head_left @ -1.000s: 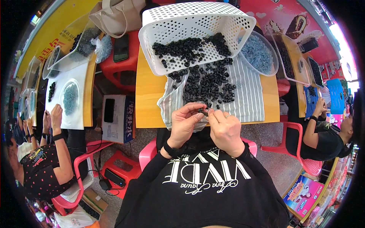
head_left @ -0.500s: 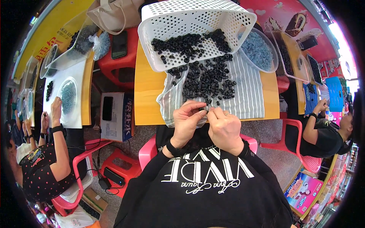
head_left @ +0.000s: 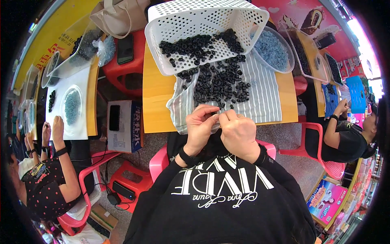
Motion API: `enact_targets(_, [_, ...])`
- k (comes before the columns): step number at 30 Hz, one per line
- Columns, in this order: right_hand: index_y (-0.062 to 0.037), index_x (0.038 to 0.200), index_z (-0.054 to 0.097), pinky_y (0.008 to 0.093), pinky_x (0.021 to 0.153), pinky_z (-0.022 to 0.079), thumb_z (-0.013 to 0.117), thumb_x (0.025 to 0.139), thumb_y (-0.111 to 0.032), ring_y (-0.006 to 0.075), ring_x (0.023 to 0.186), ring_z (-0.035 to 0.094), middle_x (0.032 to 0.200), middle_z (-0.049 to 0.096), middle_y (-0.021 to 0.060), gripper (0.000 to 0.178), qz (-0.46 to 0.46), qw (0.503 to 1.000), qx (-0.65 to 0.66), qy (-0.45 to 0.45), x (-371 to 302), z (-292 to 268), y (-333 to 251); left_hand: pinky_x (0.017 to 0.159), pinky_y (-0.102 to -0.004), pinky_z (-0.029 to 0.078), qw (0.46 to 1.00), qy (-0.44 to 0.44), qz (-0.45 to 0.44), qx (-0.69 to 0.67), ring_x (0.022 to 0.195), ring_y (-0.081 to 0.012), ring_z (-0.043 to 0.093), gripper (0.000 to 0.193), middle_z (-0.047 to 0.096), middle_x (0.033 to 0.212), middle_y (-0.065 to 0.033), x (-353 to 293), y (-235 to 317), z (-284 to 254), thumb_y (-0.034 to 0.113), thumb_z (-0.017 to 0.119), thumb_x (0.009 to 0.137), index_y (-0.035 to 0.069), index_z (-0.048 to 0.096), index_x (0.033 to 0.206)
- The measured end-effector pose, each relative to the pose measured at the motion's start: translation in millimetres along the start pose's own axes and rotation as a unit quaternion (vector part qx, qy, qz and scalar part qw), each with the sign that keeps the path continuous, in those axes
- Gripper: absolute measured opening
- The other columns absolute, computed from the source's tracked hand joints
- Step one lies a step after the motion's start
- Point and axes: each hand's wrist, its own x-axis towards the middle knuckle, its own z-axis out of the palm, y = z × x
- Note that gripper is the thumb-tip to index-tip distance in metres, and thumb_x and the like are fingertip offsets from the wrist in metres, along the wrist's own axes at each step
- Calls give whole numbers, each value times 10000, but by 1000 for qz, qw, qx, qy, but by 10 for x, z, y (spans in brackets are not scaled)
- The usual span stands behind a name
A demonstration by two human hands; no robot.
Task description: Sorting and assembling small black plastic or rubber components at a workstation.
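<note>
My left hand (head_left: 199, 127) and my right hand (head_left: 239, 135) meet fingertip to fingertip just over the near edge of the table. The fingers of both are pinched closed. A speck of black shows between the tips, but what they hold is too small and covered to name. Just beyond them, a loose pile of small black ring-like or tubular pieces (head_left: 221, 83) lies on a grey-and-white striped cloth (head_left: 266, 99). Behind the pile, a white perforated basket (head_left: 170, 70) is tipped toward me, with more black pieces inside.
A clear bowl (head_left: 291, 61) of small blue-grey pieces stands right of the basket. On the left, a red stool (head_left: 134, 67) bears a phone (head_left: 125, 49) and a beige bag (head_left: 118, 18). Co-workers sit at tables on both sides, a red chair (head_left: 321, 158) among them.
My hands have drawn closer at the fingertips, and the left fingers have closed more over what they pinch. The view has shifted slightly. The left co-worker's hand has come away from the bowl there.
</note>
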Motion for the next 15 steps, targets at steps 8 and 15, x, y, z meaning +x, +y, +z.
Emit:
enact_targets(8, [-24, 924, 621, 421, 562, 472, 657, 842, -126, 337, 667, 624, 820, 606, 145, 136, 109, 980, 138, 88, -226, -62, 458, 808, -224, 489, 995, -38, -19, -94, 908, -101, 610, 293, 647, 1057, -68, 4, -9, -52, -97, 661, 822, -32, 656, 1108])
enact_targets(15, [-26, 976, 636, 457, 660, 460, 639, 854, -138, 366, 807, 603, 864, 596, 172, 166, 204, 975, -59, 66, -367, 133, 1390, 787, -208, 475, 996, -32, -6, -84, 892, -87, 592, 487, 642, 1066, -89, -9, 35, 33, -119, 677, 794, -6, 568, 1256])
